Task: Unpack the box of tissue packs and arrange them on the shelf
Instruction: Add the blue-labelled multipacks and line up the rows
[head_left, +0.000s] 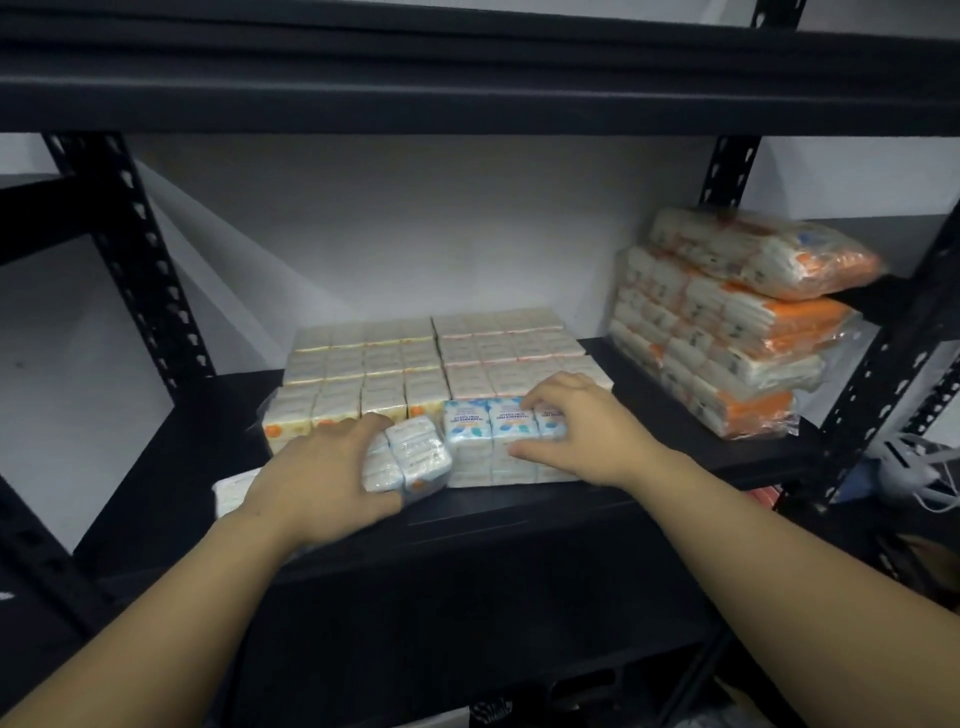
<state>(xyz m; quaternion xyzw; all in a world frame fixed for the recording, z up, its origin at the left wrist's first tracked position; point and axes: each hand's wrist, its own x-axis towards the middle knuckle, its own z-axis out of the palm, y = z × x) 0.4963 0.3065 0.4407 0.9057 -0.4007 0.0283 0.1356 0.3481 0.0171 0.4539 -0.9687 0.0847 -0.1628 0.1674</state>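
1. Here, my left hand grips a tilted tissue pack at the shelf front edge.
2. My right hand pinches the blue-labelled pack in the front row.
3. Risk: the slick wrap slips, and the tilted pack drops off the edge.

Blue print showed on the tops of the blue-patterned tissue packs at the centre of the frame, and it ran upside down to the camera. It seemed to read "FRAGRANCE FREE" over "MINI TISSUE", though the letters were small and soft, so that reading was unsure. The right hand covered part of the rightmost pack's print. The orange-spotted packs just left of them showed only pattern, no legible words. The wrapped orange-and-white bundles at the right of the frame carried small dark marks too blurred to read.
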